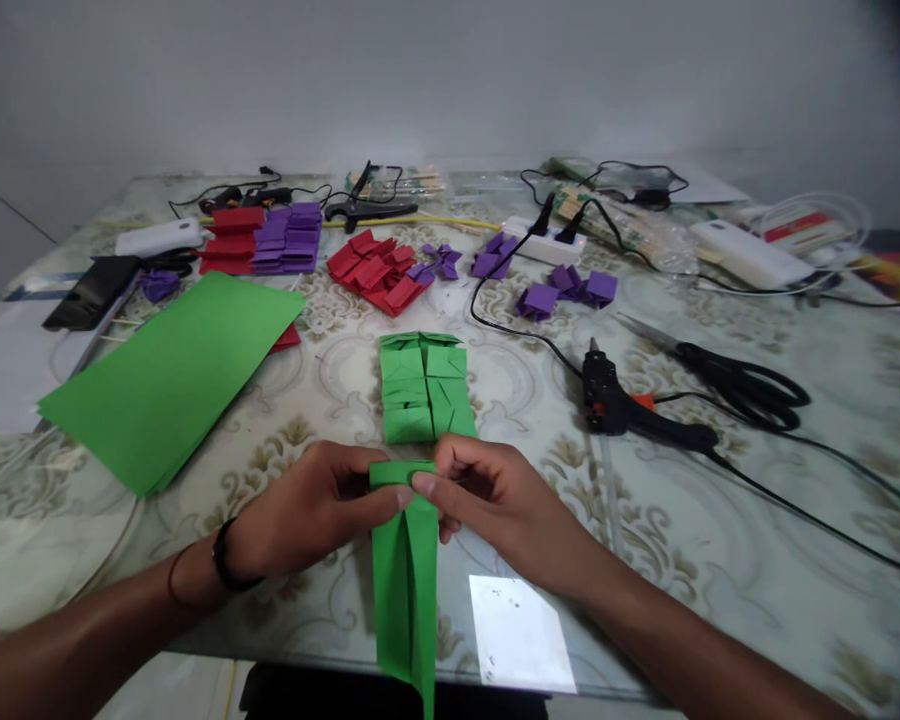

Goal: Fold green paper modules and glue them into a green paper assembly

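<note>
Pinching folded green paper strip point(405, 590) top at near counter point(720, 560) edge: left hand point(307, 515), right hand point(495, 500), fingers closed, palms inward.

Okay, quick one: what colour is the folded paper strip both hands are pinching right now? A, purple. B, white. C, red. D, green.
D: the left hand and right hand pinch the top of a green paper strip, the same colour as the folded green pieces just beyond it.
</note>
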{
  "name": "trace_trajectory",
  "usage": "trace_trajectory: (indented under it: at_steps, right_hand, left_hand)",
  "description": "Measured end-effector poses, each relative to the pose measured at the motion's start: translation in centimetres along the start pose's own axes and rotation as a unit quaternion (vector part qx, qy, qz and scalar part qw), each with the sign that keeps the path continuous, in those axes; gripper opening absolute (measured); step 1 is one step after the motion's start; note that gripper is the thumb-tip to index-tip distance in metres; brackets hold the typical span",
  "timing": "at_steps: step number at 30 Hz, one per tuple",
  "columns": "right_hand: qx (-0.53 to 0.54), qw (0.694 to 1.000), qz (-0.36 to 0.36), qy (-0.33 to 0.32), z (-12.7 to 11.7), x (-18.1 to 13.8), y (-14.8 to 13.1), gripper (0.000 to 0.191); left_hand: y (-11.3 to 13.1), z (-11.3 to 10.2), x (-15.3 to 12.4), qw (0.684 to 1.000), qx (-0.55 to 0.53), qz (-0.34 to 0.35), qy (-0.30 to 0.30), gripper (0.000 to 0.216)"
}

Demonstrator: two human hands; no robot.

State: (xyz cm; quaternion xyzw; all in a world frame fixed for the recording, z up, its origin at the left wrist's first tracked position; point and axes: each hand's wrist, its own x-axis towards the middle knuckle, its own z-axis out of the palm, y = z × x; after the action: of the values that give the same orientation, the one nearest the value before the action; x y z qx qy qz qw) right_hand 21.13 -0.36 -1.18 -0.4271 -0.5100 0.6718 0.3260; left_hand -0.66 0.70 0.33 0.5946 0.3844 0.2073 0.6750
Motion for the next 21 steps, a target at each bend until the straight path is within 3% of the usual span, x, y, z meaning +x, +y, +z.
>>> trace_trajectory:
  at_steps: [5, 10, 21]
  right_hand:
    - [-0.003, 1.000, 0.008, 0.004, 0.0, 0.0, -0.1, 0.047]
    - [-0.046, 0.997, 0.016, -0.058, -0.1, 0.0, -0.2, 0.046]
    - [-0.052, 0.997, 0.034, -0.056, -0.1, 0.3, 0.5, 0.050]
  left_hand:
    - [-0.3, -0.3, 0.1, 0.999, 0.031, -0.027, -0.002, 0.028]
    - [-0.4, -0.8, 0.2, 0.997, 0.016, -0.003, 0.074, 0.024]
    - [-0.4, -1.5, 0.4, 0.989, 0.077, -0.001, 0.126, 0.030]
